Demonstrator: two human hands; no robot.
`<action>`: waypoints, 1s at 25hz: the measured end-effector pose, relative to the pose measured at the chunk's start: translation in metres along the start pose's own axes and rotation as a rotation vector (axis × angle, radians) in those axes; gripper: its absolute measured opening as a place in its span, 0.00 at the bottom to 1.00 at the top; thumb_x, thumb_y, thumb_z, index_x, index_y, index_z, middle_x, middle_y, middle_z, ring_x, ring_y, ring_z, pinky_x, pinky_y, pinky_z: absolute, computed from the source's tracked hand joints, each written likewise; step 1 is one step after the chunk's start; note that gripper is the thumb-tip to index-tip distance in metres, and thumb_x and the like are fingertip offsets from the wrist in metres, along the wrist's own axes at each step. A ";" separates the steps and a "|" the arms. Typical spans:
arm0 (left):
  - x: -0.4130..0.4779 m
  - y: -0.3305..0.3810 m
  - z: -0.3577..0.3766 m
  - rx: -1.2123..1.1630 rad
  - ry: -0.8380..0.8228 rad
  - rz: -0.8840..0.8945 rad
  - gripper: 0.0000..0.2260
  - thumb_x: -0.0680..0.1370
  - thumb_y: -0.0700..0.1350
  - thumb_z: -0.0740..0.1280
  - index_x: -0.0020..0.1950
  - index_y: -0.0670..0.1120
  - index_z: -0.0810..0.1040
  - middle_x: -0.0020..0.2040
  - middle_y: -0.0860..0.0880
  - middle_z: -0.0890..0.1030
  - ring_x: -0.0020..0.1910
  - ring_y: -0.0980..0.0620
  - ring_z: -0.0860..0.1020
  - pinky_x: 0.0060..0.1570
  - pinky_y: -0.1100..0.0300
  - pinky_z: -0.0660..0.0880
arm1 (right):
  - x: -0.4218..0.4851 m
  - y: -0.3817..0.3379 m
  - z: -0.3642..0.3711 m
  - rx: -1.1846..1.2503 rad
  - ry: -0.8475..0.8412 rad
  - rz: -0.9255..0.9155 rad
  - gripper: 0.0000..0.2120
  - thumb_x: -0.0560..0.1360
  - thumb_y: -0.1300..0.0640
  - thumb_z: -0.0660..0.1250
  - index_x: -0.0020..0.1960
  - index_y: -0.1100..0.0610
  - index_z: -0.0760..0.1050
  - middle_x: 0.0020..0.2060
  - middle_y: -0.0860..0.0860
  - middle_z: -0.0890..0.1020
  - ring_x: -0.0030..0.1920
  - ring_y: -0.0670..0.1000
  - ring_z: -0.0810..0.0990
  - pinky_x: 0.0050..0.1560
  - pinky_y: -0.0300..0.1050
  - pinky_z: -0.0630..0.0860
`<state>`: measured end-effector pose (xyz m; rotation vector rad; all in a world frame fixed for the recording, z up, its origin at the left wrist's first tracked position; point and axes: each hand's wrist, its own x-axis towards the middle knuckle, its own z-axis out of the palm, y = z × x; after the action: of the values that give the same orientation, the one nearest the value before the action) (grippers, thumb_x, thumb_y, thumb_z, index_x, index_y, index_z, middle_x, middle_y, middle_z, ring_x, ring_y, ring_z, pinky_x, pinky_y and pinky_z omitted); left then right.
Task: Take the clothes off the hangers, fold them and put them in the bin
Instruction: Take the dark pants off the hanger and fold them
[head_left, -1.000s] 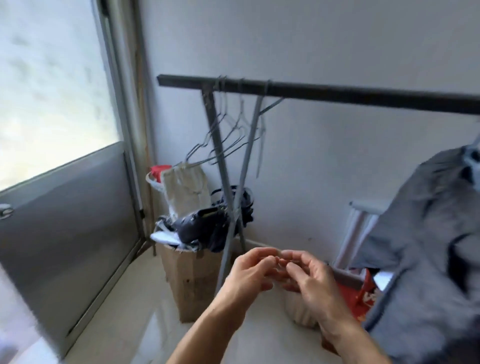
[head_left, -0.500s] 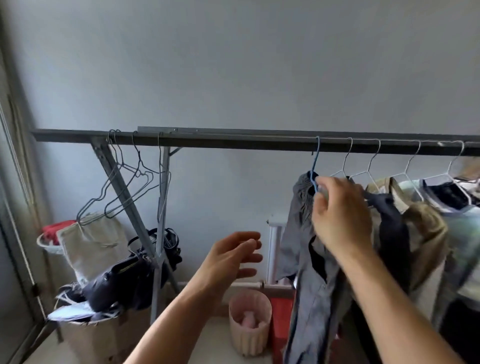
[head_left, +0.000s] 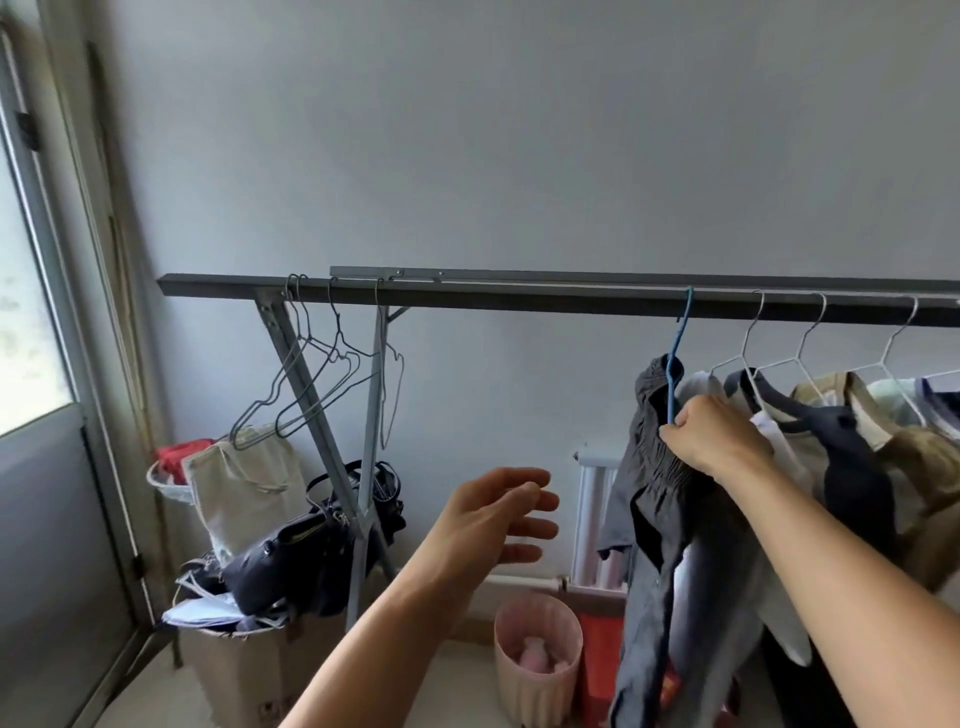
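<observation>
On the rail (head_left: 519, 300), the grey garment (head_left: 670, 519) hangs leftmost among the clothes, likely next off. The right hand (head_left: 711, 439) grips its blue hanger (head_left: 672, 387), seemingly to unhook it. The left hand (head_left: 493, 519) hovers spread and empty, ready to assist.

Plain grey wall (head_left: 519, 156), daylit window (head_left: 26, 312) at left, white radiator (head_left: 592, 519) low against it, pale floor (head_left: 457, 686)
</observation>
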<state>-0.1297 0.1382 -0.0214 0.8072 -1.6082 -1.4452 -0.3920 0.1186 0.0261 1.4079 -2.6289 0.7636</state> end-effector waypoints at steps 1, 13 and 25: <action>-0.001 -0.001 -0.004 0.001 0.006 -0.002 0.10 0.82 0.43 0.62 0.59 0.48 0.80 0.52 0.48 0.85 0.49 0.48 0.83 0.53 0.50 0.79 | -0.001 -0.004 0.000 -0.016 0.009 -0.014 0.07 0.77 0.55 0.63 0.49 0.58 0.76 0.52 0.59 0.78 0.53 0.62 0.76 0.50 0.50 0.72; 0.031 0.011 -0.012 0.208 0.026 0.135 0.10 0.81 0.42 0.63 0.61 0.48 0.78 0.54 0.52 0.83 0.55 0.54 0.80 0.54 0.59 0.75 | -0.024 0.006 -0.038 0.250 0.018 -0.450 0.12 0.79 0.56 0.62 0.38 0.56 0.71 0.24 0.49 0.73 0.23 0.48 0.67 0.29 0.44 0.61; 0.075 0.033 -0.065 0.569 -0.147 0.388 0.20 0.75 0.60 0.69 0.44 0.42 0.76 0.36 0.53 0.76 0.37 0.57 0.73 0.37 0.60 0.70 | -0.066 -0.010 -0.075 0.345 -0.437 -0.725 0.08 0.77 0.50 0.67 0.41 0.51 0.77 0.22 0.47 0.69 0.25 0.46 0.62 0.29 0.36 0.61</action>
<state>-0.1055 0.0473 0.0232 0.6481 -2.1917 -0.7907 -0.3582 0.1985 0.0772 2.6523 -1.9758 0.8899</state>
